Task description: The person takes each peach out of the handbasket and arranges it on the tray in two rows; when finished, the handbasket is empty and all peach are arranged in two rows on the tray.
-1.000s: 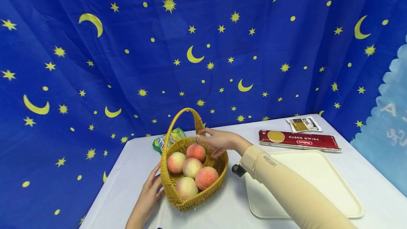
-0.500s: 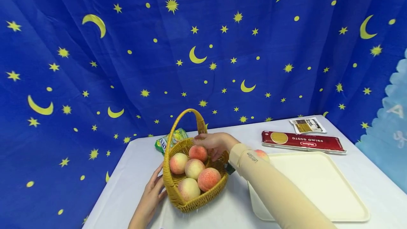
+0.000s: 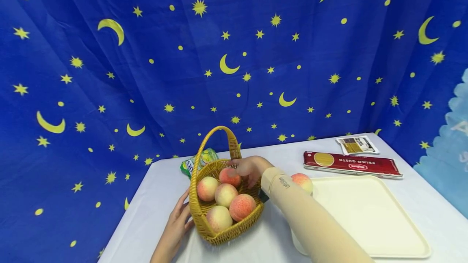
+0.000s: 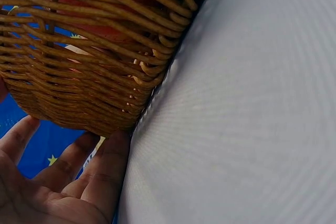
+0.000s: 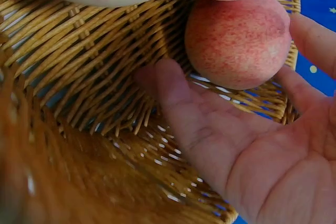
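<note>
Peaches crowd one side of the wicker basket, five of them, and the rearmost, a red peach, sits inside it among the fingers of the right hand. That hand is loosely spread, with a digit against the fruit and the others reaching down beside it into the weave; whether it bears any of the weight I cannot tell. Lifting on so slack a hold would likely let the round fruit roll out, and its close neighbours could be nudged along with it. The handle arches next to the same hand, so a careless upward path might catch knuckles or fruit on it and tip the basket. Against that, the left hand lies along the basket's outer side with fingers extended, touching rather than gripping; such a light touch may not stop a sudden tug from sliding the basket over the white cloth. A lone peach stands at the far left corner of the cream tray, partly behind the right sleeve, where a low sweep of the forearm could knock it and, being round, it would probably roll
</note>
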Available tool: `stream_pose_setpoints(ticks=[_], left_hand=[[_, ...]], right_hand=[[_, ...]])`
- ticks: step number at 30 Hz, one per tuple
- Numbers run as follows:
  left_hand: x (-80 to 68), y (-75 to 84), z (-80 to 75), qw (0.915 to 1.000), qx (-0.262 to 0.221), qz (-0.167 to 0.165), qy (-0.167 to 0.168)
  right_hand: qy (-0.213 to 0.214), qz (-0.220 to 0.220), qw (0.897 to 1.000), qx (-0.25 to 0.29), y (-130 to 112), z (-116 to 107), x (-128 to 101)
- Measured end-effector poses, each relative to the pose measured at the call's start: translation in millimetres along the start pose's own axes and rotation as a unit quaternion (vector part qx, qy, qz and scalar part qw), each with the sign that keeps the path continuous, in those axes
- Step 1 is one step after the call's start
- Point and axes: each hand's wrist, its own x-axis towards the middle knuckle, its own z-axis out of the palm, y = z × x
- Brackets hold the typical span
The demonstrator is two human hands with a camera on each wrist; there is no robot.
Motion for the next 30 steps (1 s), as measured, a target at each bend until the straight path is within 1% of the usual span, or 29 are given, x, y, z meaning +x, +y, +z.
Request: stream_pose_setpoints(ticks=[6,14,21,30], left_hand=[[0.3,0.6,1.0,1.0,0.002,0.002,0.002],[-2.7,0.5,1.4,1.0,0.002,0.006,0.002],[-2.2,0.5,1.5,1.0,0.001,0.004,0.003],[-1.3,-1.3,1.7,1.0,-0.004,0.007,0.0]], right_hand=[[0.006,-0.008,1.0,-0.015,0,4,0],[0.026,-0.002,0.999,-0.029,-1,8,6],[0.036,-0.019,0.997,-0.07,1,8,11],[0.051,-0.028,0.993,-0.103,1,8,13]])
